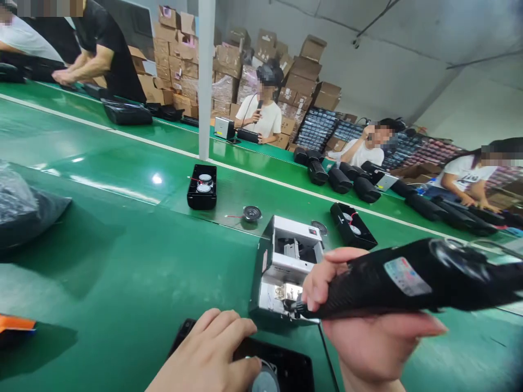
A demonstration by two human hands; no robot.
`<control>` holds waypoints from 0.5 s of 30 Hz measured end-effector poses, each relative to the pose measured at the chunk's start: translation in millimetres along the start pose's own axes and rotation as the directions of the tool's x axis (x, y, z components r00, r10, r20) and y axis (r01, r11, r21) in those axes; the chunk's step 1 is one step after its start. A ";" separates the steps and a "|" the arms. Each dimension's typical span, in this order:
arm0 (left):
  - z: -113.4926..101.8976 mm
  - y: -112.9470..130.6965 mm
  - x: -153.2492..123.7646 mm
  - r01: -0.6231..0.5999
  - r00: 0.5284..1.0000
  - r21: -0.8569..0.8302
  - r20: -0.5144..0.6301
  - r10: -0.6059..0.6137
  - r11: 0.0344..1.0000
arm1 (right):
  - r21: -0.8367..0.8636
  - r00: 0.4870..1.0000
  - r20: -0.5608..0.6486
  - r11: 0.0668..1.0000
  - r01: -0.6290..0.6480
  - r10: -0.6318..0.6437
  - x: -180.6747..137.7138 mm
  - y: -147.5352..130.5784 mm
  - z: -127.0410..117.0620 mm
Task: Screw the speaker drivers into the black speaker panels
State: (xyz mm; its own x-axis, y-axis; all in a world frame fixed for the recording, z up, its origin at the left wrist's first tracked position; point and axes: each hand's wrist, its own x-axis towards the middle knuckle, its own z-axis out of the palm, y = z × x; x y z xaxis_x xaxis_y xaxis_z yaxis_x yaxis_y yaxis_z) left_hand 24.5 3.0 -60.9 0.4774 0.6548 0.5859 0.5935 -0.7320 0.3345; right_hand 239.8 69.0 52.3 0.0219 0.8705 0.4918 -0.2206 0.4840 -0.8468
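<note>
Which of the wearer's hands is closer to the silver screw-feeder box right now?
Right. The right hand, gripping the black electric screwdriver, has the tool tip at the silver box. The left hand rests on the black speaker panel, just below-left of the box.

Single head-worn view, looking forward and down across the green surface. The wearer's own hands, left hand and right hand, enter at the bottom edge, very close to the lens. The view tilts, so the far edge of the surface slopes down to the right. Seated co-workers and stacked cartons fill the far background.
</note>
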 end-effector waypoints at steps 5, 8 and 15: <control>-9.8 1.3 1.2 -0.034 0.983 0.092 0.185 0.017 0.995 | -0.145 0.999 0.015 0.989 0.032 -0.030 4.4 7.2 2.6; -11.0 0.8 3.2 -0.010 0.965 0.104 0.262 -0.017 0.995 | -0.142 1.000 -0.026 0.990 0.008 -0.012 1.7 1.9 4.4; -24.7 2.9 15.6 0.092 0.863 0.043 0.494 -0.101 0.995 | 0.010 0.991 -0.128 0.999 -0.035 0.036 -22.7 -29.7 -21.7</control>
State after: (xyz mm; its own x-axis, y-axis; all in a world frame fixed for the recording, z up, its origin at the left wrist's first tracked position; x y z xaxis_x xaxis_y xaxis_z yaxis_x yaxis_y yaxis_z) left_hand 17.7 6.4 -32.5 0.6727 0.7321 0.1071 0.6619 -0.6602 0.3550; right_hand 267.0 36.8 61.8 0.1386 0.8918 0.4307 -0.2311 0.4521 -0.8615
